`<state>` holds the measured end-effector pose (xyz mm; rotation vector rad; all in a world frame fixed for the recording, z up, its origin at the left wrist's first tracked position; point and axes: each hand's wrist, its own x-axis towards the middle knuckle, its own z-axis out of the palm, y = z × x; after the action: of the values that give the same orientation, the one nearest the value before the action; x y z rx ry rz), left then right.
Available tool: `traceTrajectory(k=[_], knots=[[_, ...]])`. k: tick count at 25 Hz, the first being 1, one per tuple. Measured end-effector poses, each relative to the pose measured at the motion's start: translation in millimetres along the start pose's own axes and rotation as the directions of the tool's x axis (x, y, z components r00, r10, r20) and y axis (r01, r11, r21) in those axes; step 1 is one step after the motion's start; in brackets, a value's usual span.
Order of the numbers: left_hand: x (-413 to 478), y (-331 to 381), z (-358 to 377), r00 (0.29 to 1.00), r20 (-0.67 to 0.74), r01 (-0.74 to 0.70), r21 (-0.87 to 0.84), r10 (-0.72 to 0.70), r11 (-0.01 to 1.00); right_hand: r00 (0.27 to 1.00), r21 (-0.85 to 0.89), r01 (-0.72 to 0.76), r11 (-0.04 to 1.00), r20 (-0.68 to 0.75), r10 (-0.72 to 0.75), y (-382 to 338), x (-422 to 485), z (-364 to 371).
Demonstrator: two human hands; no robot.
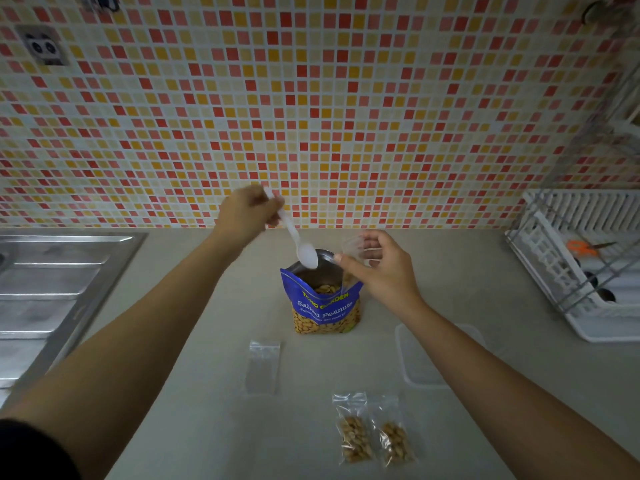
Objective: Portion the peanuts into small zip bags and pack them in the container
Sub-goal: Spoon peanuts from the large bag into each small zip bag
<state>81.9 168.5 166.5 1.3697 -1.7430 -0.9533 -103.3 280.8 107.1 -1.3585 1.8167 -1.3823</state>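
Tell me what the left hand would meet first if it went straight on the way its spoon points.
Probably the open mouth of the peanut bag: the left hand angles the spoon down at it, the bowl just above. Depth is unclear.

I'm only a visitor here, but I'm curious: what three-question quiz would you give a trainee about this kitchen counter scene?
1. True or false: the spoon in the left hand is heaped with peanuts.
2. How many filled zip bags lie on the counter? A) one B) two C) four
3. Fill in: the right hand holds an empty ____ beside the open peanut bag.

Key: 1 false, the spoon looks empty. 2 B. 3 zip bag.
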Motion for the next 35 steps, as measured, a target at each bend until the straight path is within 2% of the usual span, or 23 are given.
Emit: traceTrajectory(k=[3, 8, 10, 12, 14, 17, 20, 22, 25, 28, 32, 35], knots=[[-6, -33, 27, 0.990, 0.141, -0.009, 0.166, -0.014, 0.986, 1.000, 0.001, -0.004, 1.000, 0.001, 0.004, -2, 2, -3], [-6, -53, 45, 0.968, 0.247, -0.071, 0.416, -0.038, 0.907, 0.997, 0.013, -0.082, 0.997, 0.013, 0.082, -7, 7, -6], [-13, -51, 42, 0.983, 0.176, -0.115, 0.386, 0.049, 0.915, 0.992, 0.029, -0.125, 0.992, 0.005, 0.125, -7, 9, -7], [-29, -43, 39, 0.967, 0.094, -0.256, 0.285, 0.239, 0.924, 0.989, 0.050, -0.145, 0.988, -0.014, 0.146, -9, 12, -7], [-47, -35, 40, 0.924, 0.151, -0.376, 0.192, 0.351, 0.907, 0.987, 0.078, -0.157, 0.985, -0.024, 0.159, -13, 15, -4], [-65, -31, 53, 0.897, 0.252, -0.414, 0.194, 0.363, 0.889, 0.985, 0.115, -0.170, 0.979, -0.011, 0.172, -23, 16, 2], [-70, -33, 60, 0.933, 0.143, -0.347, 0.121, 0.329, 0.930, 0.982, 0.119, -0.187, 0.975, 0.033, 0.184, -28, 12, 6], [-78, -37, 57, 0.960, 0.104, -0.267, 0.040, 0.261, 0.963, 0.971, 0.159, -0.220, 0.962, 0.134, 0.199, -28, 6, 4], [-104, -53, 45, 0.980, 0.188, -0.041, -0.153, 0.070, 0.987, 0.928, 0.264, -0.293, 0.919, 0.311, 0.206, -14, -16, -2], [-144, -79, 39, 0.936, 0.345, 0.173, -0.262, -0.076, 0.949, 0.890, 0.284, -0.369, 0.885, 0.383, 0.248, 9, -49, 0], [-186, -131, 52, 0.832, 0.472, 0.366, -0.075, -0.290, 0.928, 0.804, 0.032, -0.473, 0.880, 0.425, 0.416, 63, -89, 22], [-206, -161, 69, 0.762, 0.457, 0.453, 0.132, -0.459, 0.882, 0.811, -0.347, -0.337, 0.875, 0.366, 0.457, 100, -105, 38]])
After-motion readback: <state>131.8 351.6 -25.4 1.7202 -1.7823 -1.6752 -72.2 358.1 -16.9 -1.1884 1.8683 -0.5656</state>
